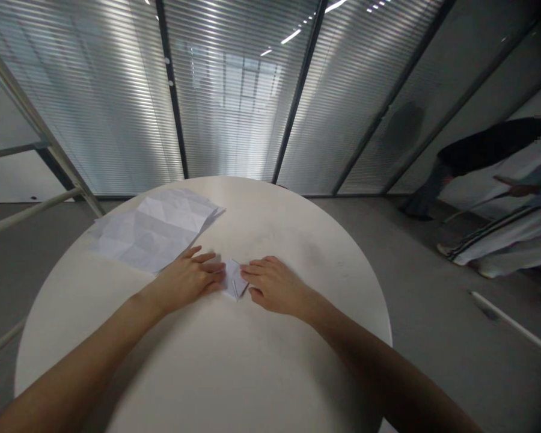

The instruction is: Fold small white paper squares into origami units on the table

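A small piece of folded white paper [235,281] lies on the round white table [234,373], one corner pointing toward me. My left hand [196,278] rests at its left edge, fingers stretched and spread, the lower ones touching the paper. From the other side, my right hand [273,282] lays its extended fingertips on the paper's right part, with the thumb apart below them. Both hands are open, and neither is wrapped round the paper. The fingers cover the paper's left and right edges. A narrow folded edge or slit shows near its front corner.
A large creased white sheet [157,225] lies at the table's back left, just beyond my left hand. A whiteboard-like frame [40,129] stands at left. Glass panels with blinds [234,108] rise behind. Two people [500,198] are at the right; a white pole [514,325] is near them.
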A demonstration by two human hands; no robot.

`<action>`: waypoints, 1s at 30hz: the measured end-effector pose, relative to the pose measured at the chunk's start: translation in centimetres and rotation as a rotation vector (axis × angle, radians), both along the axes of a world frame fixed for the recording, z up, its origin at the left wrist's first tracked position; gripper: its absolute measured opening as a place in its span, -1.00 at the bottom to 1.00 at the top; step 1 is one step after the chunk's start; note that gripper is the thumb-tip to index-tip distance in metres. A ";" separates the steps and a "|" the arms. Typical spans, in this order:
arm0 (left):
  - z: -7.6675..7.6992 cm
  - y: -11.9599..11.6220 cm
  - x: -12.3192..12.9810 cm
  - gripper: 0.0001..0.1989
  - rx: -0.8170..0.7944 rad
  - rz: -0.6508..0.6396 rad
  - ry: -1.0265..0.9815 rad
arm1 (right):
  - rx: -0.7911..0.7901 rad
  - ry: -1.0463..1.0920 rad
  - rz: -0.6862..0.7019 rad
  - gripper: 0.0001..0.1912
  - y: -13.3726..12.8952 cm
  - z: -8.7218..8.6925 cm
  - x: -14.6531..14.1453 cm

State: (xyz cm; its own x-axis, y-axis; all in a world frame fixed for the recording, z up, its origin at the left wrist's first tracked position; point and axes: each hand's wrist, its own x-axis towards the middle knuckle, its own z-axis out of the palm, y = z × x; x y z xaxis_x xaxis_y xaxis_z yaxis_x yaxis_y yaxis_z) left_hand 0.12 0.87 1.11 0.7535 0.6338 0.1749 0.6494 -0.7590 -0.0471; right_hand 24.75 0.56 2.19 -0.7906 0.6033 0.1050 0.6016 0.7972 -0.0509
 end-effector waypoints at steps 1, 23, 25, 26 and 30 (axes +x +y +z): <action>0.0 0.0 0.0 -0.75 0.021 0.005 0.010 | 0.008 -0.007 -0.001 -0.69 0.0 0.0 0.0; 0.0 0.5 -0.5 -0.83 -0.228 0.013 -0.308 | -0.061 0.206 -0.153 -0.81 1.3 -1.2 -0.2; -0.1 0.5 -0.4 -0.83 -0.219 0.059 -0.323 | -0.089 0.257 -0.218 -0.79 1.3 -1.3 -0.4; -0.2 0.5 -0.2 -0.83 -0.210 0.085 -0.322 | -0.096 0.281 -0.248 -0.77 1.2 -1.4 -0.6; -0.5 0.5 0.5 -0.77 -0.176 0.201 -0.276 | -0.073 0.357 -0.379 -0.73 1.2 -1.9 -1.1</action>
